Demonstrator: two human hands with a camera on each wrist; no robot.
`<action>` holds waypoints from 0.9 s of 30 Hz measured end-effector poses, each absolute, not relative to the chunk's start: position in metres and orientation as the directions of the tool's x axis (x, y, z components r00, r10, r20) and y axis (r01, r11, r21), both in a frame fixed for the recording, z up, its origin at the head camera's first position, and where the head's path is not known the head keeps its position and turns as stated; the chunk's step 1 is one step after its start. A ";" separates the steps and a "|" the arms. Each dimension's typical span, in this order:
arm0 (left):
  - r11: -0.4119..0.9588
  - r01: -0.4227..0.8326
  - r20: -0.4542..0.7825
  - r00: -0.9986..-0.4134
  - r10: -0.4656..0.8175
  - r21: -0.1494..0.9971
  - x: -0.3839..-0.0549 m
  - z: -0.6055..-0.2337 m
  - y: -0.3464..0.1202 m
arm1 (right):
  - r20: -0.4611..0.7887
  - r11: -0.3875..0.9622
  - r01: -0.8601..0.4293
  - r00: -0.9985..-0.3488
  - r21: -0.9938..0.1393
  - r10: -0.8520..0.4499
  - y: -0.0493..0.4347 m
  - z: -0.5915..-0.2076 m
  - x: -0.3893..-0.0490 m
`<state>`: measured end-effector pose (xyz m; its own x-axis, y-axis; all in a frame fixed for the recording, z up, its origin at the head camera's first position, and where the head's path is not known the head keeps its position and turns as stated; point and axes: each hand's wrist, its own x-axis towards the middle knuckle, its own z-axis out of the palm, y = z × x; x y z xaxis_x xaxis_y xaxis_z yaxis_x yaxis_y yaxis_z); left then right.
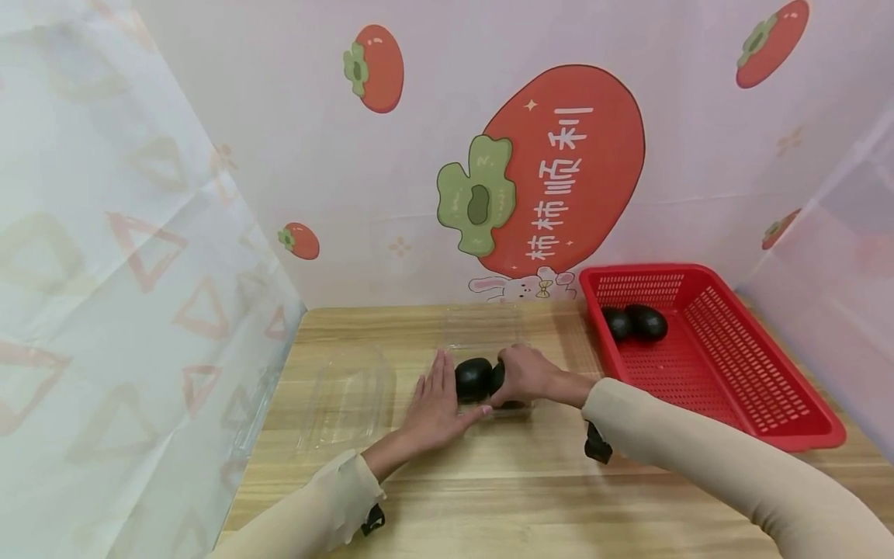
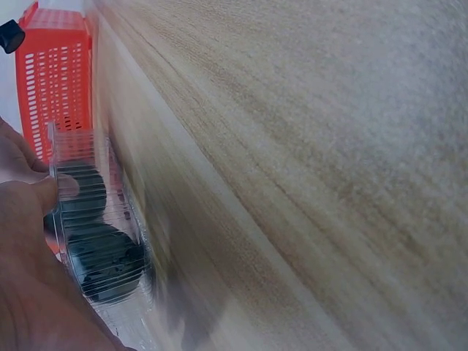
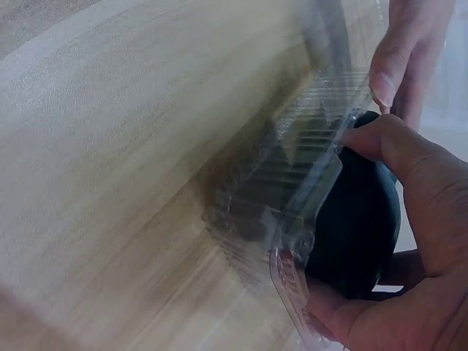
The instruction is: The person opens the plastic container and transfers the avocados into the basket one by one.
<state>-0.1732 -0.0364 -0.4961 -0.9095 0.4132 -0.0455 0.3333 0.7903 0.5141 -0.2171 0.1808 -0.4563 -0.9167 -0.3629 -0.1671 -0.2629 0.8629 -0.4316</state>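
Note:
A clear plastic clamshell box [image 3: 322, 121] with ribbed walls stands on the table, its lid [image 1: 483, 324] folded open toward the back wall. Inside it lies a dark avocado [image 1: 473, 379], with more dark fruit beside it seen through the wall. My right hand [image 1: 525, 375] curls its thumb and fingers round another avocado [image 3: 358, 212] at the box's right part, down at the rim. My left hand [image 1: 434, 409] rests along the left side of the box, fingers straight, thumb stretched along the front rim.
A red perforated basket [image 1: 803, 392] stands to the right, holding avocados [image 1: 648, 322] in its back left corner. Left of my left hand sits another clear plastic box [image 1: 345, 407]. Printed sheets [image 1: 391, 194] wall in the wooden table [image 1: 475, 497] at the back and sides.

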 end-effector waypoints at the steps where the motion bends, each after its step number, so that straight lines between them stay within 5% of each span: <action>1: 0.791 0.334 -0.045 -0.910 0.413 0.513 -0.173 -0.496 -0.036 | -0.167 0.861 -0.266 -0.915 -0.434 -0.367 0.181 -0.455 -0.218; 27: 0.804 0.337 -0.036 -0.914 0.404 0.490 -0.174 -0.498 -0.034 | -0.003 0.722 -0.531 -0.805 -0.443 -0.594 0.210 -0.430 -0.215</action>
<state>-0.1738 -0.0341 -0.4976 -0.9139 0.4043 -0.0358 0.3365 0.8040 0.4903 -0.2148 0.2098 -0.4300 -0.8047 -0.5937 -0.0031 -0.5311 0.7222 -0.4432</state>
